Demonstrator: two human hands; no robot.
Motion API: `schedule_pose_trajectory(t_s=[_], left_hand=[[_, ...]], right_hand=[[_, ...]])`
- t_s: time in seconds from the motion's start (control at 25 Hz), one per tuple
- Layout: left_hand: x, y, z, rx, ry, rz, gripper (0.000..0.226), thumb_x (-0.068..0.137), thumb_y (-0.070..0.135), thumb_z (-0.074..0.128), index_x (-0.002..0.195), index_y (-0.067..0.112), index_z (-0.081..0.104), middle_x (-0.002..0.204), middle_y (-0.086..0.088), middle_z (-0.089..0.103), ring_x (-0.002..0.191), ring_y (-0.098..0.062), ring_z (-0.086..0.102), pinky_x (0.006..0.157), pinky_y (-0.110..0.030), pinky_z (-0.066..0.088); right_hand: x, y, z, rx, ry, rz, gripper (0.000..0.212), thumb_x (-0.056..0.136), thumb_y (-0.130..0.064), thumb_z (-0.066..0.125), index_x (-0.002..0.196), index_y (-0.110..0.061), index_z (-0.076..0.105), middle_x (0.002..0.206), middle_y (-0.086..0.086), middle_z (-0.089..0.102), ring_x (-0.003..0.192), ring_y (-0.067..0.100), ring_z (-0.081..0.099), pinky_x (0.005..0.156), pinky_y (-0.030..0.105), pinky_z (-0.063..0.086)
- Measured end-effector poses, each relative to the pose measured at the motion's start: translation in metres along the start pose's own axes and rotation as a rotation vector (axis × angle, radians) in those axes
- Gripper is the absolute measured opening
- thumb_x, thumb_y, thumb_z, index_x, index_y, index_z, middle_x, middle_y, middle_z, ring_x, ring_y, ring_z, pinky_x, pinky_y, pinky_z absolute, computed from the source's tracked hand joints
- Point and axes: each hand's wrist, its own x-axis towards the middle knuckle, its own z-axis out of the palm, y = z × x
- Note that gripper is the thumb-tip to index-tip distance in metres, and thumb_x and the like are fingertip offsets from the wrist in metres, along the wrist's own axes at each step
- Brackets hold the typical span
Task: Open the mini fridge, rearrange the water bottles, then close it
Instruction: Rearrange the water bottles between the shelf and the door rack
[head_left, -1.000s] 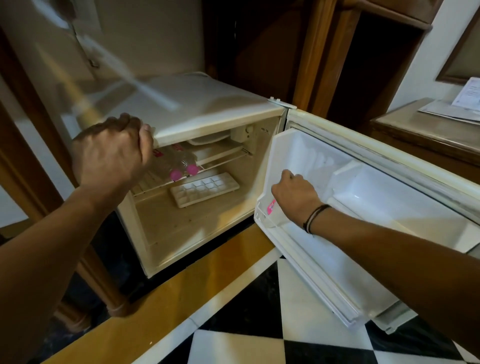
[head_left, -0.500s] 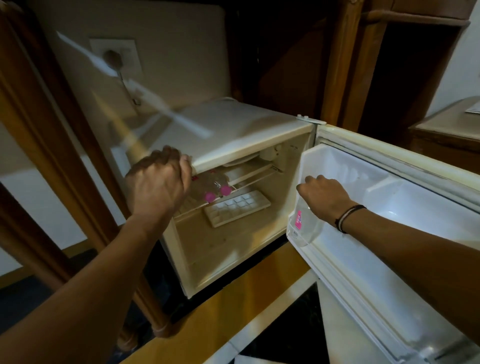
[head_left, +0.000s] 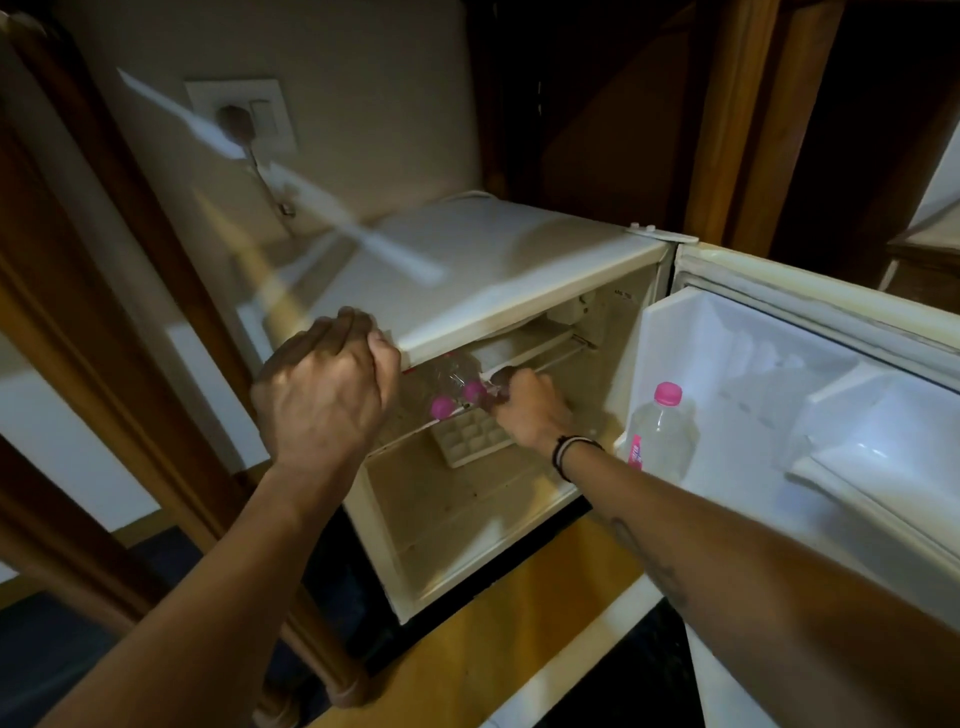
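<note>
The white mini fridge (head_left: 498, 270) stands open, its door (head_left: 810, 332) swung out to the right. My left hand (head_left: 324, 395) grips the front left corner of the fridge top. Two clear water bottles with pink caps (head_left: 457, 387) lie on the wire shelf inside. My right hand (head_left: 524, 410) reaches into the fridge, its curled fingers right beside the nearer bottle's cap; whether it holds the bottle is unclear. A third pink-capped water bottle (head_left: 662, 434) stands upright in the door's lower rack, apart from both hands.
A white ice cube tray (head_left: 465, 439) lies under the shelf, just left of my right wrist. A wall socket with a plug (head_left: 241, 117) sits behind the fridge. Wooden furniture legs (head_left: 332, 665) stand at the left, dark wooden cabinets behind.
My right hand has let go of the bottle in the door rack and moved left into the fridge, up to the shelf bottles. My left hand stays on the fridge top.
</note>
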Motion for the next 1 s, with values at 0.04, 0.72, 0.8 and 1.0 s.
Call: schedule_pose_trajectory(t_s=[0.04,0.72,0.8,1.0], left_hand=[[-0.001,-0.001,0.003,-0.006,0.002,-0.008,0.050,0.112,0.028,0.038,0.097,0.004,0.079,0.085,-0.018,0.077,0.071,-0.034,0.074,0.067,-0.039,0.057],[-0.003,-0.003,-0.002,-0.097,-0.041,-0.027,0.056,0.113,0.030,0.034,0.116,0.000,0.081,0.106,-0.024,0.082,0.086,-0.038,0.080,0.073,-0.046,0.063],[-0.004,-0.001,-0.003,-0.116,-0.039,-0.040,0.056,0.113,0.031,0.033,0.114,0.001,0.080,0.101,-0.024,0.080,0.080,-0.038,0.077,0.069,-0.045,0.061],[-0.003,-0.005,0.001,-0.126,-0.048,-0.032,0.059,0.115,0.037,0.025,0.122,0.005,0.074,0.101,-0.023,0.075,0.081,-0.037,0.071,0.069,-0.048,0.058]], right_hand=[[0.006,-0.003,0.014,0.064,0.008,0.022,0.026,0.085,-0.044,0.077,0.094,-0.020,0.070,0.099,0.006,0.072,0.093,0.029,0.070,0.078,0.039,0.059],[-0.029,0.005,-0.058,0.335,0.428,0.006,0.020,0.088,-0.013,0.077,0.107,-0.018,0.078,0.102,0.000,0.077,0.096,0.019,0.071,0.083,0.034,0.060],[-0.041,0.006,-0.091,0.283,0.426,-0.089,0.026,0.087,-0.013,0.079,0.112,-0.018,0.077,0.108,0.000,0.076,0.100,0.018,0.069,0.088,0.035,0.059],[-0.066,-0.004,-0.170,-0.187,0.235,-0.321,0.013,0.083,-0.014,0.081,0.096,-0.014,0.080,0.091,0.000,0.075,0.083,0.012,0.064,0.076,0.029,0.053]])
